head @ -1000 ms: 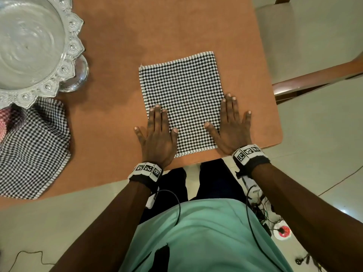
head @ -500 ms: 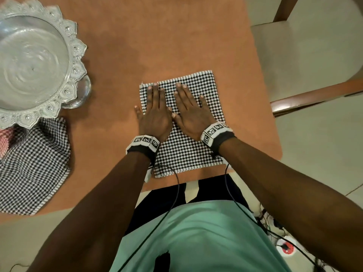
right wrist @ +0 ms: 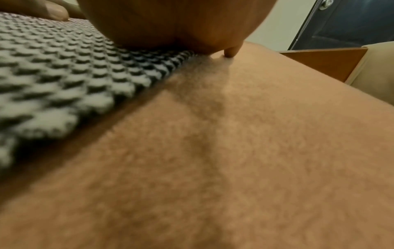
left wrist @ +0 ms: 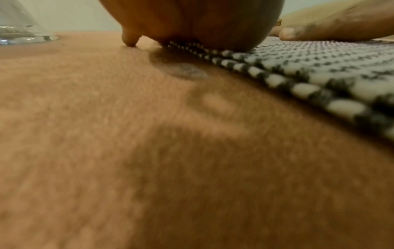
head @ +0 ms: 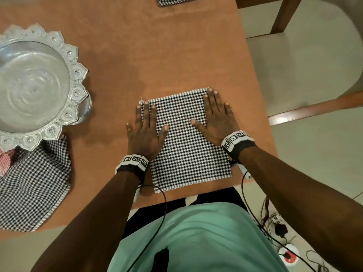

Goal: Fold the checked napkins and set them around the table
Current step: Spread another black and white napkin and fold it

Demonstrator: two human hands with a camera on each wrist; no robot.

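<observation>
Item: folded checked napkin (head: 186,142), black and white, lying square on the orange-brown table (head: 176,55) near its front edge, directly before the person.

Left hand (head: 145,132): flat on the napkin's left margin, fingers straight and spread, fingertips at the far left corner, little finger off the cloth on the table. Gripping nothing.

Right hand (head: 216,122): flat on the right margin, fingers straight, tips at the far right corner. Gripping nothing.

Change noted: half a second ago both hands lay side by side at the napkin's middle; they now sit apart at its two side edges. Read as a smoothing stroke run outward from centre. The fold appears pressed, so this piece looks ready for placing.

Other stock: unfolded checked cloth (head: 31,185) at the table's left, partly under a silver scalloped bowl (head: 35,85); another folded checked napkin (head: 176,1) at the far edge, seemingly already set. A chair (head: 306,61) stands right.
</observation>
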